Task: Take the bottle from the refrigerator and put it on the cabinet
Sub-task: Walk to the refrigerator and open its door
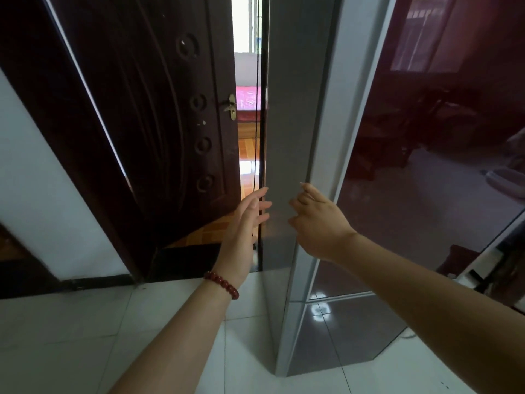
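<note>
Close view of the near corner of a tall refrigerator (292,137) with a matt grey side wall and glossy dark-red glass doors, filling everything from the centre out to 3 o'clock. Doors shut flush, upper and lower alike, so no sight of the bottle: presumably inside, behind the glass, though impossible to confirm from here. No cabinet in view either. Both hands held up side by side at that corner, most likely feeling for the door's opening edge, with no handle showing anywhere on the front. Left hand (244,223), at 9 o'clock of the grey wall, spread flat with fingers straight and thumb up, holding nothing; fingertips overlapping the wall's rear edge beside a thin black cord (256,137) hanging there (touching or just short, hard to say). Right hand (321,223), close beside the left at its 3 o'clock, relaxed with fingers loosely bent, likewise empty; index fingertip lifted to the pale silver door edge (343,109), not hooked round it. Judged as the very start of the job: reaching to open, nothing gripped yet. At 10 o'clock, a dark brown panelled wooden door (159,109) standing ajar, with a brass lever handle (230,106). At 6 o'clock, a white tiled floor (85,336). Round the left wrist, a bracelet of dark red beads (221,284).
</note>
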Demonstrator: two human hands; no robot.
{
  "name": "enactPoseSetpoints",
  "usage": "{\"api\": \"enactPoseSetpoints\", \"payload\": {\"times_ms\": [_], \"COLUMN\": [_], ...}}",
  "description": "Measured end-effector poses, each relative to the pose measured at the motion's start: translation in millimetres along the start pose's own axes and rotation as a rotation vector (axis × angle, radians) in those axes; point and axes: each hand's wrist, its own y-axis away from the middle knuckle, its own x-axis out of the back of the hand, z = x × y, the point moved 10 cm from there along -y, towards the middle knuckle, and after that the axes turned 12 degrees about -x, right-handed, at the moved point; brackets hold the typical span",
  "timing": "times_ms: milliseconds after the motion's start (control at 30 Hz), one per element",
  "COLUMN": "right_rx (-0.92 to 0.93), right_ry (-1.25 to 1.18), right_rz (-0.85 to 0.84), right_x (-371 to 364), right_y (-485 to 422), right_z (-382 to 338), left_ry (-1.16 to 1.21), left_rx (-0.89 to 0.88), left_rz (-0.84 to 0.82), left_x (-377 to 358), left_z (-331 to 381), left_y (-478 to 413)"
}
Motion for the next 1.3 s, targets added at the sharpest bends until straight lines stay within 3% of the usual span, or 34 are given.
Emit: {"api": "enactPoseSetpoints", "payload": {"times_ms": [200, 667, 1033, 1300], "right_rx": [-0.006, -0.016, -0.005, -0.117], "right_ry": [-0.091, -0.047, -0.184, -0.383], "right_rz": [0.01, 0.03, 0.146, 0.2], "right_x": [5, 8, 29, 47], "right_y": [1, 5, 87, 144], "right_z": [0, -3, -6, -9], "left_ry": [-0.024, -0.062, -0.024, -0.019], "left_rx": [-0.001, -0.018, -0.009, -0.036], "left_rz": [0.027, 0.137, 0.178, 0.173], "left_x": [1, 12, -13, -34], "left_z": [8, 20, 24, 30], "left_y": [22, 61, 87, 120]}}
